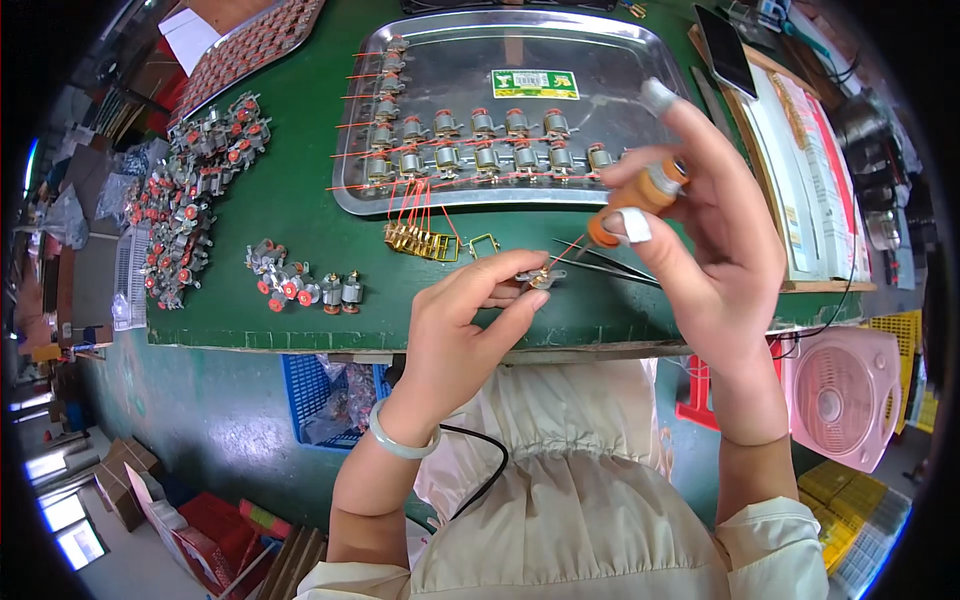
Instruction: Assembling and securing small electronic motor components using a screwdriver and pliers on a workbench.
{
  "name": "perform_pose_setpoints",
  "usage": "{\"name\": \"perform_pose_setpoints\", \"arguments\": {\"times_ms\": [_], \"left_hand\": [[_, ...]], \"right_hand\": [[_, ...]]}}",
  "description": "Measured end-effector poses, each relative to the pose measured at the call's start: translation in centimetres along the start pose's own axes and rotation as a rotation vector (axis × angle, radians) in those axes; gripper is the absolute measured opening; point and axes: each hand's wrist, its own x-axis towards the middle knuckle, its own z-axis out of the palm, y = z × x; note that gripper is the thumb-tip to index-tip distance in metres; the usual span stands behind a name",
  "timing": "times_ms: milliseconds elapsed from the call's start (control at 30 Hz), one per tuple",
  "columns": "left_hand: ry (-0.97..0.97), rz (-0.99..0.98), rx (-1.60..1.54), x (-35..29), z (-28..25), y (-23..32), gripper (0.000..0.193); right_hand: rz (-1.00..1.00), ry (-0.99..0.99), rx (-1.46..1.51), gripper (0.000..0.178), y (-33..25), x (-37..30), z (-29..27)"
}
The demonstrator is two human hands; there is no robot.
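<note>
My left hand (465, 310) pinches a small metal motor (541, 279) between thumb and fingers at the table's near edge. A thin red wire rises from the motor. In my right hand (715, 230) is a screwdriver (640, 200) with an orange handle, its shaft slanting down toward the motor. White tape wraps the thumb and a raised fingertip of that hand. A pair of dark tweezers (610, 264) lies beneath the screwdriver. Just beyond my left hand sit a brass bracket (484, 244) and a cluster of brass parts (420, 240) with red wires.
A metal tray (600, 60) holds rows of small motors, some with red wires. Left of it lie a large motor heap (190, 200) and a smaller group (290, 280). A phone (724, 52) rests on a board at right. A pink fan (842, 395) stands below.
</note>
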Motion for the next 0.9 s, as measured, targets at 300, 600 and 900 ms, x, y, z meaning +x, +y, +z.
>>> {"name": "perform_pose_setpoints", "arguments": {"times_ms": [300, 600, 900], "left_hand": [[0.006, 0.004, -0.040, -0.1, -0.1, 0.0, 0.027], [0.031, -0.022, 0.009, -0.2, -0.1, 0.0, 0.027], [0.033, -0.033, -0.009, -0.2, -0.1, -0.1, 0.024]], "right_hand": [[0.030, -0.079, 0.132, 0.042, 0.7, 0.2, 0.9], [0.144, -0.043, -0.021, 0.038, 0.5, 0.5, 1.3], [0.254, -0.083, 0.481, 0.040, 1.2, 1.5, 1.2]]}}
